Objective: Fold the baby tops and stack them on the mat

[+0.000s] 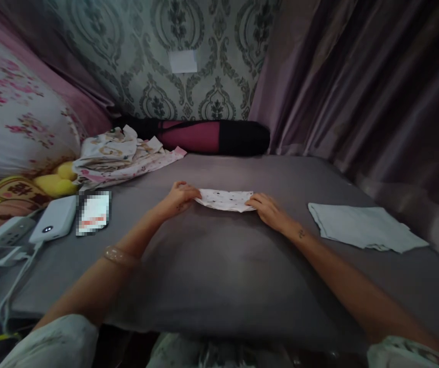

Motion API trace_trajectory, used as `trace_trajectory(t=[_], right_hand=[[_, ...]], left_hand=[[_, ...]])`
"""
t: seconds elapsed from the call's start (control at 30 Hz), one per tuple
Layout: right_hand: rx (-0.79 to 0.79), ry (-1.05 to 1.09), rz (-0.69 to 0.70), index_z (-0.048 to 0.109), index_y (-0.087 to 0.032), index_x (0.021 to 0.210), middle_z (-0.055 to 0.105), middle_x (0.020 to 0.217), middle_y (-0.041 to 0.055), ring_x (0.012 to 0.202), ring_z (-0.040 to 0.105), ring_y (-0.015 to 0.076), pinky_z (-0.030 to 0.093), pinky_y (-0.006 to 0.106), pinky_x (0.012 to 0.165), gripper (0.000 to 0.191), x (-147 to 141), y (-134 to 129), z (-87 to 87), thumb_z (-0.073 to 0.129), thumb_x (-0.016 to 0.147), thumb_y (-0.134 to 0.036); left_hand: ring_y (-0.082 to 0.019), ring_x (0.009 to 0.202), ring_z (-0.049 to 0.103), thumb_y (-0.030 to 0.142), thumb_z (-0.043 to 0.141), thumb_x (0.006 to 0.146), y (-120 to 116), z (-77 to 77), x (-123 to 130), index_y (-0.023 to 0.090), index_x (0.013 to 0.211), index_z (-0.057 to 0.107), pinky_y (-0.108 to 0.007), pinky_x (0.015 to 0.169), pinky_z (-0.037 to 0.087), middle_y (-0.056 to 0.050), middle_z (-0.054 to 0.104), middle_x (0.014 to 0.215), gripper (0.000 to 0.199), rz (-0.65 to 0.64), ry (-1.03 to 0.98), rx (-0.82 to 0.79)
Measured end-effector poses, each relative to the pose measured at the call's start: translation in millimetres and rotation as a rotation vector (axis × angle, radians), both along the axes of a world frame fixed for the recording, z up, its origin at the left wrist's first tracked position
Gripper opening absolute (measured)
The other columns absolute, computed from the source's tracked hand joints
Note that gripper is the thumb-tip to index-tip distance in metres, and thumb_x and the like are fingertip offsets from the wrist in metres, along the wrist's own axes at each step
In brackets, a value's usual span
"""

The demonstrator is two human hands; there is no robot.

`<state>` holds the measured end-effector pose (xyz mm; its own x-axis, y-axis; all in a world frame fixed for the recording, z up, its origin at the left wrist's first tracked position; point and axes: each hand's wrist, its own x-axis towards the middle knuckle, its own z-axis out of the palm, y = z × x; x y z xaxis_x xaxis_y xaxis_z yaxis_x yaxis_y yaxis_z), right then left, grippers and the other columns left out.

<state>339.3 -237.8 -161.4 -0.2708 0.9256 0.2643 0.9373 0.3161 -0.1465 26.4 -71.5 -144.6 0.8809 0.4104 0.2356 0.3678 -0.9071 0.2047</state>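
A small white cloth with dark specks (pixel 226 200) is stretched between my hands above the middle of the grey bed sheet (pixel 219 266). Its left end is pinched by my left hand (pixel 181 198), the fingers closed on the edge. My right hand (pixel 267 208) grips the right end, thumb and fingers together. The cloth's lower edge sags slightly. To the right, a folded pale green cloth (pixel 365 226) lies flat on the sheet, apart from my right hand.
A pile of printed clothes (pixel 112 153) lies at the back left, near a black and maroon roll (pixel 192 136). On the left are a blurred-out object (pixel 94 212), a white power bank (pixel 55 219), a power strip (pixel 6 237), cables and a yellow plush (pixel 56 181).
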Motion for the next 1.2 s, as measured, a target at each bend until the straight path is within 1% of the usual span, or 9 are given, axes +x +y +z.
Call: trace_trajectory(t=[0.1,0.23,0.43,0.57,0.63,0.7,0.83,1.0,1.2], right_hand=[[-0.047,-0.079,0.016,0.061,-0.023,0.120,0.059,0.116,0.0094,0.106,0.051,0.0218,0.039,0.035,0.091,0.042,-4,-10,-5.9,0.034,0.092,-0.009],[-0.091,-0.098,0.052,0.056,-0.024,0.128,0.056,0.123,0.0092,0.110,0.050,0.0216,0.038,0.035,0.092,0.049,-5,-17,-11.4,0.032,0.090,-0.004],[-0.166,-0.092,0.004,0.055,-0.024,0.130,0.056,0.125,0.0086,0.112,0.050,0.0205,0.039,0.033,0.093,0.060,-8,-17,-9.2,0.034,0.081,0.003],[-0.163,-0.078,-0.152,0.066,-0.021,0.114,0.063,0.117,0.0088,0.111,0.054,0.0227,0.037,0.037,0.097,0.042,-29,1,3.1,0.039,0.086,-0.005],[-0.103,-0.052,-0.211,0.063,-0.020,0.119,0.062,0.123,0.0098,0.115,0.053,0.0241,0.036,0.040,0.100,0.040,-47,15,6.8,0.036,0.090,-0.011],[-0.053,-0.042,-0.223,0.055,-0.016,0.131,0.055,0.134,0.0116,0.123,0.048,0.0250,0.031,0.043,0.106,0.044,-66,30,5.8,0.032,0.093,-0.016],[-0.085,-0.076,-0.196,0.035,-0.003,0.145,0.032,0.153,0.0157,0.142,0.025,0.0270,0.014,0.046,0.117,0.056,-88,51,-7.0,0.024,0.097,-0.029],[-0.112,-0.080,-0.202,0.031,-0.004,0.148,0.027,0.156,0.0140,0.144,0.020,0.0256,0.008,0.047,0.118,0.059,-86,58,-23.6,0.021,0.096,-0.031],[-0.152,-0.043,-0.212,0.030,-0.010,0.150,0.031,0.154,0.0107,0.143,0.024,0.0260,0.015,0.048,0.116,0.058,-81,61,-36.8,0.022,0.096,-0.033]], left_hand=[[-0.019,0.114,0.057,0.016,0.040,0.085,-13,-14.8,-7,0.025,0.109,0.065,-0.042,0.109,0.020,-0.005,0.067,0.118,0.036,-0.040,0.052,0.012],[-0.020,0.118,0.055,0.012,0.038,0.084,-22,-27.8,-14,0.024,0.114,0.063,-0.044,0.109,0.020,-0.007,0.064,0.125,0.041,-0.013,0.104,0.027],[-0.021,0.120,0.055,0.006,0.042,0.071,-21,-29.4,-17,0.026,0.118,0.062,-0.045,0.109,0.023,-0.004,0.063,0.129,0.055,0.031,0.150,-0.033],[-0.021,0.115,0.058,0.011,0.040,0.081,-27,-19.0,7,0.022,0.116,0.063,-0.042,0.103,0.031,-0.007,0.066,0.122,0.043,0.229,0.096,-0.039],[-0.021,0.117,0.056,0.014,0.039,0.086,-36,-15.6,28,0.021,0.122,0.059,-0.041,0.102,0.034,-0.008,0.063,0.128,0.042,0.312,0.029,0.005],[-0.021,0.122,0.053,0.017,0.035,0.091,-45,-16.2,50,0.020,0.128,0.056,-0.041,0.104,0.034,-0.008,0.059,0.133,0.042,0.306,0.017,0.039],[-0.026,0.139,0.033,0.027,0.026,0.098,-53,-27.4,78,0.012,0.139,0.044,-0.047,0.114,0.022,-0.011,0.045,0.147,0.047,0.289,0.069,0.122],[-0.027,0.143,0.026,0.034,0.022,0.099,-44,-42.7,79,0.013,0.144,0.040,-0.048,0.117,0.013,-0.011,0.040,0.150,0.052,0.290,0.110,0.152],[-0.027,0.140,0.032,0.040,0.021,0.099,-37,-53.5,76,0.017,0.147,0.034,-0.052,0.116,0.017,-0.011,0.036,0.152,0.055,0.294,0.156,0.065]])
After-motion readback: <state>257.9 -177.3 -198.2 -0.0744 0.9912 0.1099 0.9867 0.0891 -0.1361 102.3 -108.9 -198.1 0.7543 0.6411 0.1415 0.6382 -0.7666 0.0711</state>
